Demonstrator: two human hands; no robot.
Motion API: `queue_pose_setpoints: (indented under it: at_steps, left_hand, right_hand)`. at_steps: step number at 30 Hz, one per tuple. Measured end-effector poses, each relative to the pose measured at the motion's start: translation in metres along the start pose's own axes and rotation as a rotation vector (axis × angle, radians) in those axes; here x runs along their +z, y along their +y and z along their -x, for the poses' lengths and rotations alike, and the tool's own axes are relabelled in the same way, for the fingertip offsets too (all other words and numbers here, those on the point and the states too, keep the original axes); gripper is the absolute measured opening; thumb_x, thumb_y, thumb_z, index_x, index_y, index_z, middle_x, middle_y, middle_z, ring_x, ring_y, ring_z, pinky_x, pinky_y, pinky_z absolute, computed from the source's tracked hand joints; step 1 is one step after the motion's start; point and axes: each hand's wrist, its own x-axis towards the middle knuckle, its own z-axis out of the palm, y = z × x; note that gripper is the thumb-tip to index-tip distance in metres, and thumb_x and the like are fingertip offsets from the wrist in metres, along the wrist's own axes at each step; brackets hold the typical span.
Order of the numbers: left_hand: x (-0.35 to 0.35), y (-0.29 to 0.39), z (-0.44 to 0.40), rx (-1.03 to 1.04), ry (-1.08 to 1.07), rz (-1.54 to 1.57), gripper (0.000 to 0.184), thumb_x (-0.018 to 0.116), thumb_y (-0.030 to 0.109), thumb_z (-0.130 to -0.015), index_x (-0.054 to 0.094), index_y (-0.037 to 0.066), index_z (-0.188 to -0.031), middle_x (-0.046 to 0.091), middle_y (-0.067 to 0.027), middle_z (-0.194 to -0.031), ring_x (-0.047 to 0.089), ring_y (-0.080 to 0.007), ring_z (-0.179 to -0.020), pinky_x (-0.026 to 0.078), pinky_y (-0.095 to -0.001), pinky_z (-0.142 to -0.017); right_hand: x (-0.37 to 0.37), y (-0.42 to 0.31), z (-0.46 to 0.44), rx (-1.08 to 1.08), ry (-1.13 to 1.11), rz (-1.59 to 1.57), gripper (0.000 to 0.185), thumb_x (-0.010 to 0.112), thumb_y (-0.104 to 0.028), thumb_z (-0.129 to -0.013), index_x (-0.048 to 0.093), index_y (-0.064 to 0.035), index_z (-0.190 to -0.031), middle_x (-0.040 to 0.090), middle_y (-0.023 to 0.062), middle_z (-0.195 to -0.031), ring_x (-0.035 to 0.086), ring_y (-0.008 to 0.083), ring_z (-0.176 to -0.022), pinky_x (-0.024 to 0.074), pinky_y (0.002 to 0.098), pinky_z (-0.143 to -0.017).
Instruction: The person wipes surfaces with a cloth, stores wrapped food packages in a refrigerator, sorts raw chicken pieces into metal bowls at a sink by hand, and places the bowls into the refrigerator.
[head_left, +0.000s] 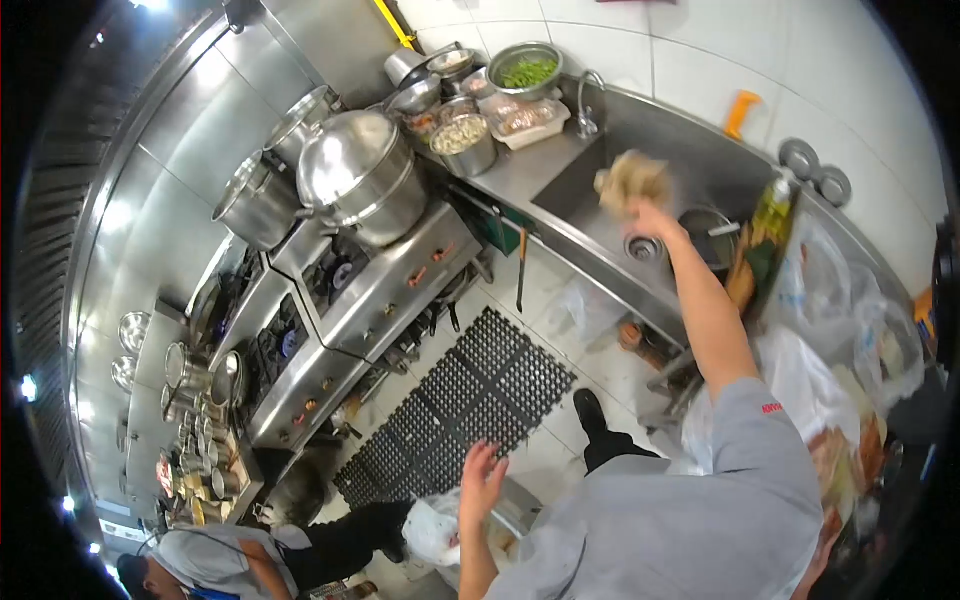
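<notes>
My right hand (652, 221) grips a tan bundle (632, 178) out ahead, over the sink (682, 127), by the tap (588, 122) corner.
Its long side is too blurry; my left hand (481, 484), farther off, is loosely open, empty.

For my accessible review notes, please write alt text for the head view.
A person's right hand holds a blurred, crumpled tan bundle over a rectangular stainless-steel sink, while the left hand is open, apparently empty. A large, domed silver metal pot stands on a steel stove at left; a grey-shirted co-worker is at lower left.
</notes>
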Motion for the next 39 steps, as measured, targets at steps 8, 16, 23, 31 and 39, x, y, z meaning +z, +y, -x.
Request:
queue_pose_setpoints:
  at_steps: [8,16,23,31,39]
  left_hand:
    - [-0.005,-0.040,-0.069,-0.375,-0.001,-0.032,0.036,0.068,0.019,-0.084,0.060,0.003,-0.115,0.046,-0.0198,-0.132,0.062,-0.0255,-0.099,0.052,-0.0318,-0.083]
    - [-0.027,-0.055,-0.245,-0.350,-0.155,0.138,0.036,0.067,0.015,-0.084,0.058,0.001,-0.116,0.050,-0.0185,-0.128,0.062,-0.0240,-0.099,0.053,-0.0306,-0.080]
    - [-0.044,-0.037,-0.450,-0.157,-0.321,0.182,0.031,0.064,0.012,-0.087,0.059,0.000,-0.115,0.063,-0.0121,-0.109,0.061,-0.0141,-0.088,0.049,-0.0266,-0.077]
    - [0.063,0.121,-0.626,0.305,-0.697,0.258,0.025,0.061,0.012,-0.089,0.061,0.001,-0.112,0.063,-0.0123,-0.106,0.063,-0.0194,-0.092,0.049,-0.0280,-0.082]
    - [0.285,0.177,-0.645,-0.049,-1.001,0.609,0.024,0.056,0.012,-0.091,0.061,-0.003,-0.109,0.065,-0.0089,-0.101,0.061,-0.0149,-0.094,0.049,-0.0283,-0.083]
  right_hand:
    - [0.015,0.011,-0.147,0.507,0.040,-0.412,0.058,0.067,-0.035,-0.084,0.051,-0.0035,-0.129,0.059,0.0115,-0.116,0.062,0.0185,-0.076,0.0527,0.0318,-0.062]
    - [0.049,0.003,-0.261,0.356,0.299,-0.755,0.086,0.062,-0.054,-0.083,0.025,-0.0058,-0.144,0.043,0.0112,-0.134,0.053,0.0163,-0.098,0.0500,0.0320,-0.068]
    - [0.035,0.065,-0.210,0.563,-0.175,-0.423,0.025,0.064,-0.027,-0.087,0.064,-0.0021,-0.088,0.067,0.0091,-0.075,0.062,0.0164,-0.057,0.0505,0.0285,-0.051]
    - [0.025,0.090,-0.208,0.699,0.136,-0.548,0.021,0.064,-0.020,-0.084,0.064,0.0015,-0.086,0.067,0.0124,-0.076,0.066,0.0192,-0.063,0.0540,0.0303,-0.057]
    - [-0.021,0.045,-0.201,0.544,-0.098,-0.247,0.024,0.058,-0.019,-0.088,0.066,0.0031,-0.094,0.068,0.0101,-0.087,0.064,0.0154,-0.071,0.0523,0.0275,-0.065]
